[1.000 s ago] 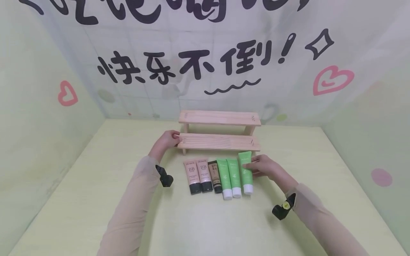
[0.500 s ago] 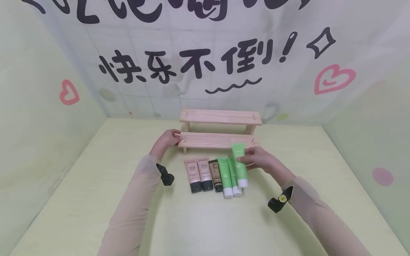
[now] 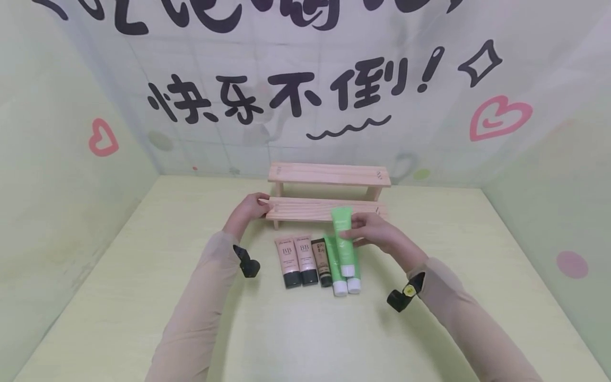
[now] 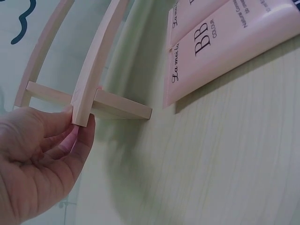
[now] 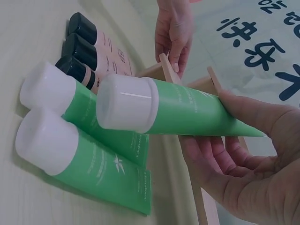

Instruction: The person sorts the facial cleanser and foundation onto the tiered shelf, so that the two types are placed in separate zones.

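My left hand pinches the left end of the lower board of a two-step wooden rack, thumb on top and fingers beneath, as the left wrist view shows. In my right hand is a green tube with a white cap, held between thumb and fingers above the table. It overlaps two more green tubes lying side by side below it. Left of these lie a brown tube with a dark cap and two pink BB tubes with black caps.
The rack's upper board stands behind the lower one, near the lettered back wall. Pale side walls bound the light table on both sides.
My right hand has lifted the green tube from the right end of the row and carried it left, over the other green tubes. My left hand keeps its hold on the rack.
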Action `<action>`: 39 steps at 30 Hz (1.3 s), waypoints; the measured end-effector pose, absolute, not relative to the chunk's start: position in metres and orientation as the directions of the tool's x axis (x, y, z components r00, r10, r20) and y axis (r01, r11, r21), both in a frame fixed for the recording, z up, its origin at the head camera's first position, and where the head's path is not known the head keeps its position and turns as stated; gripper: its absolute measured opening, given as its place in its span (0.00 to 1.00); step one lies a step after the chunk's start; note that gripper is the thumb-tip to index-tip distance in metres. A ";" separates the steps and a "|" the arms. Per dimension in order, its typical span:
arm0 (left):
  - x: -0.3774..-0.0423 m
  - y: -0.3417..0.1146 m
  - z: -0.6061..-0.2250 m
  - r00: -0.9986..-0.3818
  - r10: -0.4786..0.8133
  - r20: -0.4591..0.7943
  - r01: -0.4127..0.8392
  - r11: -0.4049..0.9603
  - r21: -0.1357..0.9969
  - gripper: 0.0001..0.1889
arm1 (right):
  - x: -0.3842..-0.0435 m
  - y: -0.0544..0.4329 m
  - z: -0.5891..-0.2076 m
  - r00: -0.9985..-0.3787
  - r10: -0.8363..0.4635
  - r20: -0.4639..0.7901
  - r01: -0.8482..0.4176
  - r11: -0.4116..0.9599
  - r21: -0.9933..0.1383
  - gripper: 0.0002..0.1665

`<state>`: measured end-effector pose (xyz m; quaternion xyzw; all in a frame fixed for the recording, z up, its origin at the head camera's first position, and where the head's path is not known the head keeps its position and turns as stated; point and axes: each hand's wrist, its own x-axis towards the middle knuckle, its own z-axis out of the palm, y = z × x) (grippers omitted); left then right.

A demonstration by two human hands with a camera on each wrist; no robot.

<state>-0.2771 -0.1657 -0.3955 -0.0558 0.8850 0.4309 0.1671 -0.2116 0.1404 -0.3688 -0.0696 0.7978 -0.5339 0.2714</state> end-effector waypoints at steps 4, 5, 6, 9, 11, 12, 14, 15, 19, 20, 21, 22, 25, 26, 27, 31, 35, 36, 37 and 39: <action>-0.275 -0.167 -0.395 -0.937 0.044 -0.347 -0.246 0.624 0.742 0.24 | -0.213 0.132 -0.365 -0.846 -0.397 -0.356 0.179 0.417 -0.891 0.30; -0.275 -0.167 -0.395 -0.936 0.044 -0.348 -0.245 0.626 0.740 0.24 | -0.214 0.130 -0.365 -0.846 -0.400 -0.353 0.176 0.414 -0.893 0.30; -0.275 -0.166 -0.395 -0.935 0.042 -0.352 -0.249 0.627 0.738 0.24 | -0.214 0.127 -0.364 -0.846 -0.404 -0.347 0.170 0.414 -0.894 0.29; -0.274 -0.166 -0.395 -0.929 0.031 -0.369 -0.270 0.625 0.732 0.24 | -0.216 0.122 -0.362 -0.845 -0.425 -0.325 0.143 0.405 -0.903 0.27; -0.274 -0.166 -0.395 -0.924 0.020 -0.381 -0.288 0.617 0.732 0.24 | -0.217 0.118 -0.361 -0.845 -0.433 -0.314 0.124 0.413 -0.902 0.27; -0.274 -0.166 -0.395 -0.923 0.016 -0.386 -0.295 0.615 0.731 0.24 | -0.218 0.116 -0.360 -0.845 -0.435 -0.310 0.116 0.418 -0.901 0.27; -0.274 -0.166 -0.395 -0.921 0.014 -0.390 -0.301 0.609 0.734 0.24 | -0.219 0.113 -0.359 -0.845 -0.438 -0.306 0.102 0.430 -0.897 0.27; -0.274 -0.166 -0.395 -0.922 0.016 -0.387 -0.299 0.606 0.737 0.24 | -0.219 0.111 -0.358 -0.844 -0.441 -0.304 0.095 0.435 -0.895 0.27; -0.272 -0.166 -0.394 -0.926 0.026 -0.377 -0.289 0.594 0.750 0.24 | -0.221 0.107 -0.356 -0.836 -0.456 -0.304 0.086 0.439 -0.894 0.29; -0.272 -0.166 -0.394 -0.926 0.026 -0.376 -0.289 0.591 0.753 0.24 | -0.222 0.105 -0.356 -0.836 -0.457 -0.305 0.087 0.437 -0.895 0.29; -0.272 -0.166 -0.394 -0.927 0.027 -0.375 -0.288 0.590 0.754 0.24 | -0.222 0.105 -0.355 -0.834 -0.459 -0.305 0.086 0.437 -0.895 0.29; -0.273 -0.165 -0.393 -0.926 0.028 -0.376 -0.289 0.588 0.756 0.24 | -0.222 0.104 -0.355 -0.834 -0.461 -0.304 0.083 0.440 -0.894 0.29; -0.274 -0.165 -0.393 -0.922 0.026 -0.386 -0.299 0.584 0.754 0.24 | -0.223 0.101 -0.353 -0.833 -0.459 -0.309 0.084 0.448 -0.890 0.30; -0.275 -0.165 -0.393 -0.919 0.022 -0.393 -0.308 0.582 0.753 0.24 | -0.224 0.100 -0.352 -0.832 -0.461 -0.310 0.082 0.450 -0.889 0.31; -0.275 -0.165 -0.392 -0.917 0.020 -0.398 -0.313 0.581 0.751 0.25 | -0.225 0.100 -0.352 -0.830 -0.463 -0.310 0.081 0.450 -0.889 0.31; -0.277 -0.164 -0.391 -0.912 0.011 -0.410 -0.327 0.584 0.743 0.25 | -0.227 0.096 -0.349 -0.833 -0.460 -0.308 0.073 0.460 -0.885 0.33; -0.278 -0.165 -0.392 -0.916 0.018 -0.402 -0.315 0.590 0.744 0.25 | -0.229 0.093 -0.345 -0.843 -0.442 -0.307 0.069 0.477 -0.876 0.31; -0.278 -0.165 -0.392 -0.917 0.019 -0.399 -0.311 0.592 0.743 0.25 | -0.230 0.092 -0.344 -0.845 -0.438 -0.307 0.070 0.479 -0.875 0.31; -0.278 -0.165 -0.393 -0.917 0.021 -0.397 -0.309 0.593 0.744 0.25 | -0.231 0.091 -0.343 -0.846 -0.435 -0.309 0.072 0.480 -0.874 0.30; -0.278 -0.166 -0.393 -0.918 0.022 -0.396 -0.307 0.593 0.744 0.25 | -0.232 0.090 -0.342 -0.849 -0.430 -0.307 0.065 0.491 -0.869 0.29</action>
